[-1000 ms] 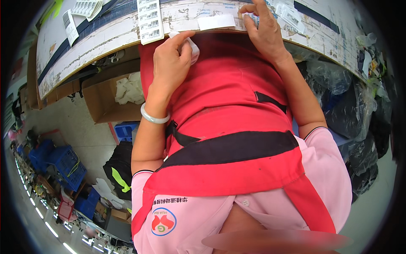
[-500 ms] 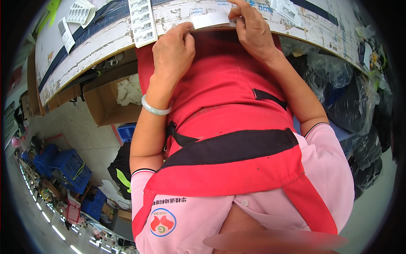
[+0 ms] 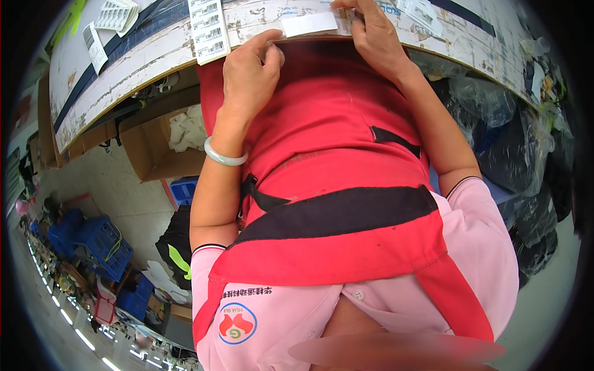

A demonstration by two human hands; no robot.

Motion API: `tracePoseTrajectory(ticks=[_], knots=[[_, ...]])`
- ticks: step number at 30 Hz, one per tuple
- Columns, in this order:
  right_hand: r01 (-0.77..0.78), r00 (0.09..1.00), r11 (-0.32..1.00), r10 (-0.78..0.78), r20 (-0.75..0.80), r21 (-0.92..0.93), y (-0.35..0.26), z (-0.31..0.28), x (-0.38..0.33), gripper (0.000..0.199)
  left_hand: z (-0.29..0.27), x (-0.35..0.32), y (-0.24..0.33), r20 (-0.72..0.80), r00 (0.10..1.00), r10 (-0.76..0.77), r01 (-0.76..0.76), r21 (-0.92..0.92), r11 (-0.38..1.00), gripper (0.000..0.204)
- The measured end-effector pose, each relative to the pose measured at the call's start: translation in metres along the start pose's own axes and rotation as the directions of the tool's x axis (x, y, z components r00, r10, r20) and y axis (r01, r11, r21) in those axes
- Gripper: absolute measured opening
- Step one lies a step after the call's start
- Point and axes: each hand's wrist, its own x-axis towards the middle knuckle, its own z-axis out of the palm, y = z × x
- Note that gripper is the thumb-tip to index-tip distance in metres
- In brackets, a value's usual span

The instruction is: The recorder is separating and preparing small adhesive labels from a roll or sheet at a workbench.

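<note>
A blank white strip [image 3: 309, 25] lies flat along the table's near edge, with what looks like clear film showing past its ends. At the strip's left end is my left hand [image 3: 250, 77], fingers curled, the index fingertip close to the film. What sits between its finger and thumb, if anything, is too small to make out. My right hand [image 3: 378, 40] rests past the strip's right end, its index finger stretched forward and apart from the thumb. Just left of the strip, a sheet of barcode labels [image 3: 209, 31] hangs slightly over the edge.
More label sheets [image 3: 116, 15], a single label strip [image 3: 94, 49] and a small label stack [image 3: 421, 17] lie on the worn white tabletop [image 3: 142, 65]. Below the table's left part stands a cardboard box [image 3: 145, 148] with pale scraps. Bagged dark goods [image 3: 501, 136] are piled at the right.
My right hand has shifted slightly away from the strip's right end, and its finger and thumb have spread. My left hand has moved slightly left; the strip stays nearly in place.
</note>
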Motion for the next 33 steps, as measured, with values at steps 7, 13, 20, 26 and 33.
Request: tracePoseTrajectory(ticks=[7,13,20,26,33], knots=[[-0.032,0.999,0.999,0.032,0.014,-0.001,0.0,0.003,-0.002,0.039,0.002,0.0,-0.006,0.024,0.999,-0.03,0.031,-0.025,0.999,0.022],[0.023,0.999,0.999,-0.024,-0.049,-0.028,0.002,0.009,-0.006,0.039,0.001,0.0,-0.003,0.016,1.0,-0.01,0.011,-0.033,0.999,0.022],[-0.047,0.998,0.999,0.046,0.041,0.017,-0.002,0.004,-0.001,0.04,-0.001,-0.003,-0.004,0.0,1.0,-0.002,0.002,-0.044,0.999,0.023],[0.028,0.986,0.998,-0.036,0.164,0.048,-0.009,0.0,0.005,0.068,0.001,-0.007,-0.019,-0.062,0.998,-0.006,-0.001,-0.107,0.994,0.024],[-0.016,0.963,0.999,0.028,0.267,-0.047,-0.007,-0.005,0.004,0.082,0.006,-0.007,-0.023,-0.084,0.996,0.04,-0.051,-0.129,0.99,0.024]])
